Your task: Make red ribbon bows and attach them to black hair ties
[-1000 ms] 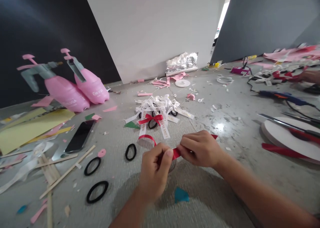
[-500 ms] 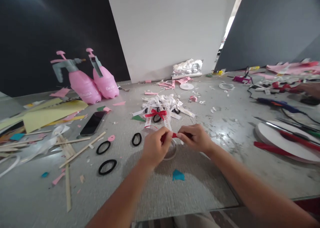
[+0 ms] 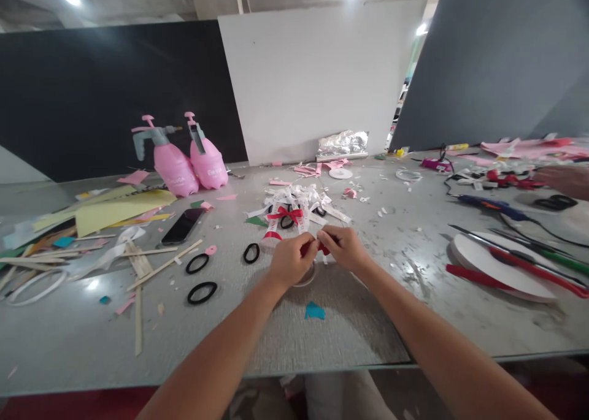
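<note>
Both of my hands meet above the middle of the table, pinching a piece of red ribbon [image 3: 324, 247] between them. My left hand [image 3: 294, 257] is closed on its left part, and my right hand [image 3: 343, 246] closes on the right part. The fingers hide most of the ribbon. Partly under my left hand lies a clear ring-shaped item [image 3: 306, 277]. Just beyond the hands is a pile of white printed ribbons [image 3: 299, 198] with a red bow [image 3: 285, 213] on it. A black hair tie [image 3: 251, 253] rests left of my left hand.
Two pink spray bottles [image 3: 172, 168], a phone [image 3: 183, 226], wooden sticks [image 3: 138, 322] and more black ties [image 3: 202, 292] are on the left. On the right are a white ribbon roll [image 3: 497, 270], tweezers, a blue glue gun [image 3: 492, 205] and another person's hand [image 3: 564, 181].
The view has tilted up, showing ceiling lights. My hands have come closer together over the red ribbon, and less of it shows. A red ribbon end now shows left of my left hand.
</note>
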`<state>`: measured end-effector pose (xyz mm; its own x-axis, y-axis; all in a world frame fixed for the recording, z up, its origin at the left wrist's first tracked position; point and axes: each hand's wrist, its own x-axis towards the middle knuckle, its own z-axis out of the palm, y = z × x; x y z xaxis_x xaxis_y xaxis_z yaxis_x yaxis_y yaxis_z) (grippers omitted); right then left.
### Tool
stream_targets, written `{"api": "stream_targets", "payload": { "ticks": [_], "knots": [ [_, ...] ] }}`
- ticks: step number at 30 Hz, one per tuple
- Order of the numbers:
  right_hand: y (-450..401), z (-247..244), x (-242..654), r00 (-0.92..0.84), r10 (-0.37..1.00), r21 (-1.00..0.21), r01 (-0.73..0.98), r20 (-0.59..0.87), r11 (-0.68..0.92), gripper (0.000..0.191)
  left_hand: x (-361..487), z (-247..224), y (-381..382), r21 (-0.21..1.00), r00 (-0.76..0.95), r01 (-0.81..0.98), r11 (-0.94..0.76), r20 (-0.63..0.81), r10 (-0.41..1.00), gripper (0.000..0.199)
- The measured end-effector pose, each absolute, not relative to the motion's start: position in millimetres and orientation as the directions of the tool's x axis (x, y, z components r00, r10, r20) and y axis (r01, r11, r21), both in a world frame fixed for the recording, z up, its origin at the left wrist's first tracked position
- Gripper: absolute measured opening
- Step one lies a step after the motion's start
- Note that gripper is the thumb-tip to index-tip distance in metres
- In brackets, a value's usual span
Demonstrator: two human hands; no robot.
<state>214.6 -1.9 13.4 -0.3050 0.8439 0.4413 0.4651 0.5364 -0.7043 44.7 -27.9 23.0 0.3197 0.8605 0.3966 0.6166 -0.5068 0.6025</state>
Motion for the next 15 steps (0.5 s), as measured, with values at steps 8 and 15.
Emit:
{"api": "stream_targets", "payload": {
  "ticks": [8, 15],
  "knots": [
    [-6.9, 14.4, 208.7, -0.305, 0.845, -0.690, 0.487, 0.440, 0.535, 0.041, 41.8, 22.7, -31.6, 0.636, 0.334, 0.574, -0.515, 0.392, 0.857, 0.031],
    [-9.8, 18.1, 206.8, -0.312, 0.849, -0.685, 0.501, 0.427, 0.529, 0.041, 39.3, 24.1, -34.2, 0.637, 0.326, 0.567, -0.522, 0.409, 0.852, 0.030]
  ]
}}
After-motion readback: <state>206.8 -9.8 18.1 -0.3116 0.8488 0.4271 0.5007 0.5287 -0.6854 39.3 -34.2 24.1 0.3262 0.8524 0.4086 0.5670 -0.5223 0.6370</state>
